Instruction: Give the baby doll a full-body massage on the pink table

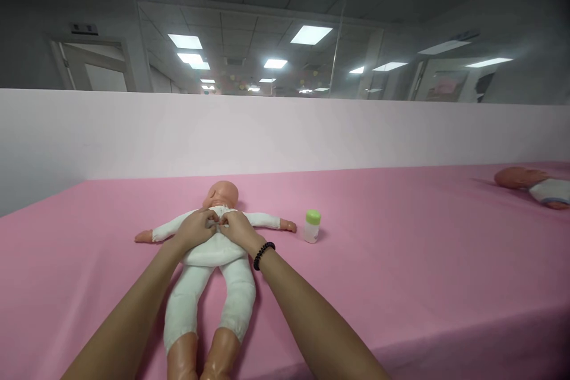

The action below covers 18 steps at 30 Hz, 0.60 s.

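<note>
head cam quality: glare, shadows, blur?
Head view: lights blown out to white; head view: soft shadow just right of the jar; head view: top right corner dark; head view: nearer doll's outline clear, but detail at the fingers too small to judge.

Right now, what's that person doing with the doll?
A person has both bare hands on a doll dressed in white, lying on a pink cloth with its arms spread and its feet nearest the person. The left hand and right hand are close together at its upper chest; whether the fingers pinch the fabric is hard to see. A green-lidded bottle stands to the right, and another doll lies partly out of view at the far right.
</note>
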Motion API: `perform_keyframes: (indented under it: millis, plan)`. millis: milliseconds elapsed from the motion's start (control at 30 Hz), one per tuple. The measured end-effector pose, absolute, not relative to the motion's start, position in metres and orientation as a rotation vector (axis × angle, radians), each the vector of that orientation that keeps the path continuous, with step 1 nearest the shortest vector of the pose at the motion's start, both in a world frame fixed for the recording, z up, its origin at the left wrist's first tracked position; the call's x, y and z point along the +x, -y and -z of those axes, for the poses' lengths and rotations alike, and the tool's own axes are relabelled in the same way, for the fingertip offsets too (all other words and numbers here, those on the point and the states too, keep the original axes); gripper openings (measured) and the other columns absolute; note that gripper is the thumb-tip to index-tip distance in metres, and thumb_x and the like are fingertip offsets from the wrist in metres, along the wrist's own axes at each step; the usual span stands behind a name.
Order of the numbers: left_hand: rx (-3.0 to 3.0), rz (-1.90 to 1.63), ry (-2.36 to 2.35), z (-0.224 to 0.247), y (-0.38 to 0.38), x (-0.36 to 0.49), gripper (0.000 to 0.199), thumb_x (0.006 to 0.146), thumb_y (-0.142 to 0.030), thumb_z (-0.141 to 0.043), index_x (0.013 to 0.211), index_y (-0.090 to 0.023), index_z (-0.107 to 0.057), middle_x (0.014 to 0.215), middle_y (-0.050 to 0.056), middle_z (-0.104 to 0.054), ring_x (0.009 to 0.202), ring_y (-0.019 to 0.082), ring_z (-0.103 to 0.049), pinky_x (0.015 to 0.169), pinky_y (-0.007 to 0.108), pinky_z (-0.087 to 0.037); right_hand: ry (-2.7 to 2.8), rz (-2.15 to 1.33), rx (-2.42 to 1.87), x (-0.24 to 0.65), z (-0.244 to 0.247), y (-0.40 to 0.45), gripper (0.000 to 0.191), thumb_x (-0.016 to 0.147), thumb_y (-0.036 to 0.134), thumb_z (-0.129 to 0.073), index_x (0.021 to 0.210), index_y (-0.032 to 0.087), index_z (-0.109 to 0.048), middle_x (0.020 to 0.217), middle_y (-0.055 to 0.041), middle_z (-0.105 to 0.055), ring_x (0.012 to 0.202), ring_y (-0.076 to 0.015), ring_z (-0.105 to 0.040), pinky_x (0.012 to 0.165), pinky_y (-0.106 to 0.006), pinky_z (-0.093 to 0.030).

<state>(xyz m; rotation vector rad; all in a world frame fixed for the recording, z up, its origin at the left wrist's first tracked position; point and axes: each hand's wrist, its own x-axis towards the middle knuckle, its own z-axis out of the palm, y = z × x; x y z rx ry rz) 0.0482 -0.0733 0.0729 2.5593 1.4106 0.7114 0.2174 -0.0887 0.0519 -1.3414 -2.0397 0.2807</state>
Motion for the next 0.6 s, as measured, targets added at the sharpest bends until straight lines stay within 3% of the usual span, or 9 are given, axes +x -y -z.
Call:
perform_keyframes:
  millis: [200, 400, 600]
  plan:
    - [2.636, -0.682, -1.523, -0.068, 0.075, 0.058, 0.016, 0.083, -0.02, -0.051, 0.084, -0.02, -0.067, 0.091, 0.006, -0.071, 0.082, 0.023, -0.064, 0.067, 0.033, -0.04, 2.041, -0.209, -1.423, 0.208, -0.048, 0.086, 0.028, 0.084, 0.004, -0.05, 0.082, 0.018, -0.075, 0.088, -0.016, -0.071, 0.087, -0.0288, -0.064, 0.081, -0.038, -0.046]
    - [2.669, -0.744, -1.542, -0.079, 0.088, 0.054, 0.004, 0.079, -0.025, -0.056, 0.079, -0.021, -0.059, 0.075, 0.003, -0.067, 0.07, 0.021, -0.061, 0.059, 0.033, -0.034, 2.025, -0.191, -1.199, 0.221, -0.062, 0.102, 0.013, 0.083, 0.011, -0.057, 0.087, 0.017, -0.068, 0.093, -0.0077, -0.071, 0.088, -0.0206, -0.063, 0.079, -0.031, -0.046]
    - [2.511, -0.613, -1.442, -0.082, 0.09, 0.051, 0.01, 0.076, -0.024, -0.059, 0.081, -0.02, -0.066, 0.086, 0.004, -0.072, 0.08, 0.021, -0.063, 0.066, 0.032, -0.04, 2.094, -0.417, -1.238, 0.22, -0.064, 0.105, 0.012, 0.076, 0.006, -0.059, 0.072, 0.017, -0.063, 0.079, -0.0049, -0.069, 0.075, -0.0164, -0.059, 0.07, -0.029, -0.042]
